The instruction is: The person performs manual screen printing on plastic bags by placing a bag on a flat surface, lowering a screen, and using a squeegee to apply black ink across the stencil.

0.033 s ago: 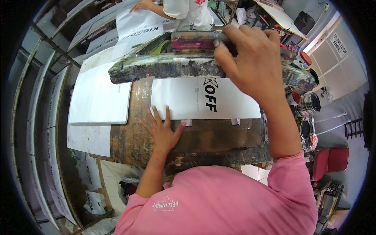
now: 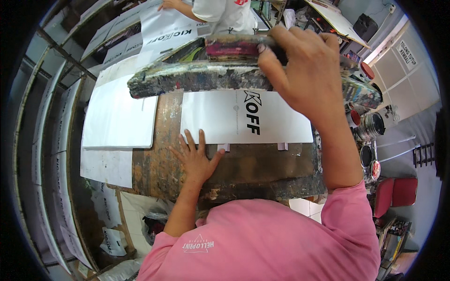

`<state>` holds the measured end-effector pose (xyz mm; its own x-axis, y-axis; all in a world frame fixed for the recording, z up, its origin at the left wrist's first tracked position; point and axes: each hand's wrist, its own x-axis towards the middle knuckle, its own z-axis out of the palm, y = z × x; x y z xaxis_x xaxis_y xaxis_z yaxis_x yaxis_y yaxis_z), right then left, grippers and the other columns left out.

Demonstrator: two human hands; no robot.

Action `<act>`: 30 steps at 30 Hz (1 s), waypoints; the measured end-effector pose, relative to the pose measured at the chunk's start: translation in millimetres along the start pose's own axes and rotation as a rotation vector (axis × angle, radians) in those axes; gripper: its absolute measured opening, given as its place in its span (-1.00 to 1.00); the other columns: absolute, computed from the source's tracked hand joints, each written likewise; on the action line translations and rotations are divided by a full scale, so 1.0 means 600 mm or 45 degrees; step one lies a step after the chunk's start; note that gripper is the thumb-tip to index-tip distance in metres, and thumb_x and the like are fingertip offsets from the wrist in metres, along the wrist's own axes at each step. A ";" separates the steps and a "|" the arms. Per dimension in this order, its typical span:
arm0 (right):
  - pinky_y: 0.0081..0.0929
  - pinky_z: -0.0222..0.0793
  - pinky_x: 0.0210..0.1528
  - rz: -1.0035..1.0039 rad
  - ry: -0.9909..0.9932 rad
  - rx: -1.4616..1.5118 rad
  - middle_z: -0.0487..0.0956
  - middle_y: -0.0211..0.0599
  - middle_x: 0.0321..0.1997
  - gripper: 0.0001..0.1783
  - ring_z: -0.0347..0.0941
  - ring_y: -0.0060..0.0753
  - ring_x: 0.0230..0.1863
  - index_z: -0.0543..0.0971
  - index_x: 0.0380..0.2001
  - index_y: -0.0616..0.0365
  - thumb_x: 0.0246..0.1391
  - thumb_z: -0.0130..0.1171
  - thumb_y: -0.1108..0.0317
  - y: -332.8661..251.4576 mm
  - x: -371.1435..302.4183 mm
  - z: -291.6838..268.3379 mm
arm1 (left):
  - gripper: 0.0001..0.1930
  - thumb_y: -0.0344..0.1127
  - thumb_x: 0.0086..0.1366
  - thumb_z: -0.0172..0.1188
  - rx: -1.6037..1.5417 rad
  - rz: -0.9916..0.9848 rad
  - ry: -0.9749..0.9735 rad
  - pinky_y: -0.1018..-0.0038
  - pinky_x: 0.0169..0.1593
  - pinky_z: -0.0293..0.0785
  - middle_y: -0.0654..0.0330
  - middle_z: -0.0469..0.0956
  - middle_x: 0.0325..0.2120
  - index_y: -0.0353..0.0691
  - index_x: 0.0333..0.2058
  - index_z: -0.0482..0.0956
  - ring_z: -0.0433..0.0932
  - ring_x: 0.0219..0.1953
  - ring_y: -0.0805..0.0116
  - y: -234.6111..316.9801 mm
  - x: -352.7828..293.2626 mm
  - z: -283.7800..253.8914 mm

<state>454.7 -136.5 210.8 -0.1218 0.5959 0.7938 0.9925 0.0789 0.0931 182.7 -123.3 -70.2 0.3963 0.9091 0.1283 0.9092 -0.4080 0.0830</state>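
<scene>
My right hand [image 2: 307, 70] is closed at the top of a raised, ink-crusted screen-printing frame [image 2: 201, 77]. Its thumb presses against a magenta-stained squeegee [image 2: 232, 48] that rests in the frame; the fingers behind are partly hidden. Beneath the tilted frame lies a white sheet [image 2: 211, 114] with bold black lettering, its far part covered by the frame. My left hand [image 2: 196, 159] is open, fingers spread, with its fingertips at the sheet's near left edge. Small pale tabs [image 2: 282, 146] sit along that near edge on the stained worktable [image 2: 262, 168].
A stack of blank white sheets [image 2: 119, 114] lies to the left. Drying racks [image 2: 61, 164] with printed sheets line the far left. Across the table, a person in a white shirt [image 2: 220, 16] has a hand near a printed sheet. Ink cans [image 2: 370, 124] and a red chair [image 2: 396, 192] stand right.
The screen frame and my right hand have shifted very slightly, with a little more of the frame's front face showing. The other person has moved slightly left. My left hand stays in place.
</scene>
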 end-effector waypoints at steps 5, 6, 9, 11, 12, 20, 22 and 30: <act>-0.09 0.30 0.10 -0.015 -0.119 -0.008 0.70 -0.12 -0.26 -0.63 0.61 0.02 -0.16 0.69 -0.14 0.15 0.28 0.16 0.07 0.016 0.048 -0.015 | 0.39 0.85 0.18 -0.14 -0.106 -0.025 -0.259 -0.60 0.45 -0.71 -0.24 -0.15 0.65 -0.29 0.61 0.05 -0.33 0.70 -0.20 0.005 0.014 0.005; -0.10 0.33 0.05 -0.042 -0.139 -0.016 0.68 -0.03 -0.26 -0.60 0.59 0.11 -0.19 0.70 -0.12 0.17 0.29 0.13 0.05 0.019 0.058 -0.016 | 0.39 0.85 0.18 -0.14 -0.124 -0.089 -0.365 -0.60 0.45 -0.72 -0.22 -0.13 0.65 -0.31 0.61 0.06 -0.33 0.70 -0.20 0.007 0.020 0.001; -0.11 0.34 0.02 0.065 -0.153 0.017 0.64 -0.02 -0.37 -0.63 0.56 0.09 -0.28 0.65 -0.26 0.20 0.23 0.15 0.07 0.020 0.075 -0.020 | 0.39 0.83 0.19 -0.13 -0.076 -0.123 -0.274 -0.60 0.45 -0.74 -0.15 -0.07 0.65 -0.35 0.60 0.06 -0.31 0.70 -0.21 0.020 0.023 0.000; -0.11 0.34 0.01 0.060 -0.164 0.005 0.64 -0.02 -0.37 -0.63 0.56 0.09 -0.28 0.65 -0.25 0.20 0.23 0.15 0.07 0.022 0.084 -0.018 | 0.37 0.81 0.22 -0.09 -0.009 -0.178 -0.209 -0.60 0.44 -0.75 -0.12 0.00 0.64 -0.39 0.59 0.08 -0.28 0.69 -0.23 0.028 0.014 0.005; -0.11 0.34 0.01 0.063 -0.168 -0.004 0.64 -0.01 -0.37 -0.63 0.55 0.10 -0.28 0.65 -0.25 0.20 0.23 0.15 0.07 0.023 0.086 -0.018 | 0.35 0.78 0.24 -0.07 -0.081 -0.123 -0.218 -0.59 0.43 -0.78 -0.14 0.06 0.62 -0.40 0.58 0.10 -0.27 0.69 -0.20 0.030 0.008 0.006; -0.10 0.35 -0.01 0.184 -0.174 0.069 0.63 0.00 -0.37 -0.62 0.54 0.11 -0.27 0.66 -0.22 0.20 0.24 0.14 0.07 0.028 0.108 -0.012 | -0.22 0.08 0.39 0.42 -0.791 0.035 0.188 -0.18 0.45 0.25 -0.24 0.50 0.35 -0.47 0.34 0.50 0.44 0.43 -0.18 0.055 0.112 -0.102; -0.10 0.35 -0.02 0.284 -0.184 0.131 0.62 0.00 -0.37 -0.62 0.54 0.12 -0.27 0.66 -0.22 0.20 0.24 0.14 0.08 0.027 0.116 -0.011 | -0.51 -0.26 0.42 0.42 -0.924 0.016 0.349 0.19 0.11 0.69 -0.20 0.66 0.19 -0.48 0.20 0.63 0.76 0.05 -0.02 0.061 0.162 -0.132; -0.13 0.39 0.03 0.028 -0.242 -0.095 0.69 0.07 -0.17 -0.58 0.51 0.19 -0.20 0.69 -0.03 0.19 0.30 0.06 0.11 0.039 0.098 -0.017 | -0.51 -0.55 0.37 0.25 -1.307 -0.387 0.477 0.58 -0.44 0.42 0.18 0.72 -0.26 -0.33 0.28 0.64 0.44 -0.52 0.61 -0.084 0.178 -0.149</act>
<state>470.6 -107.9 265.8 -0.0925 0.7373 0.6692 0.9919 0.0092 0.1270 167.9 -13.1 27.8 -0.0436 0.9703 0.2379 0.3578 -0.2071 0.9105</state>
